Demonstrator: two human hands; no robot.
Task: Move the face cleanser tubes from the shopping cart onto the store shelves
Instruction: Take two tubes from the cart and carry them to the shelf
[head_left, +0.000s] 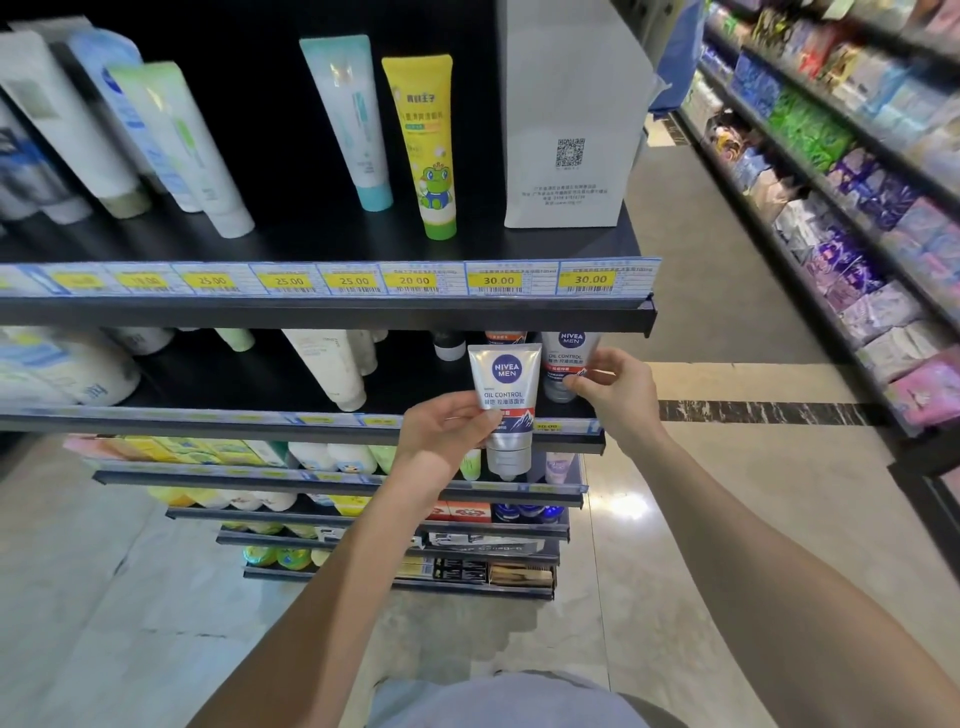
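My left hand (447, 431) grips a silver Nivea Men cleanser tube (506, 389), cap down, in front of the second shelf's front edge (311, 421). My right hand (615, 387) pinches a second, matching silver tube (569, 353) that stands at the right end of that shelf, just under the shelf above. A third tube of the same kind (505, 336) shows partly behind the held one. The shopping cart is out of view.
The top shelf (322, 244) carries white, teal and yellow tubes and a white paper bag (566, 130) at its right end. Lower shelves hold more bottles and boxes. An aisle of tiled floor (701, 312) runs on the right, past racks of coloured packets (841, 171).
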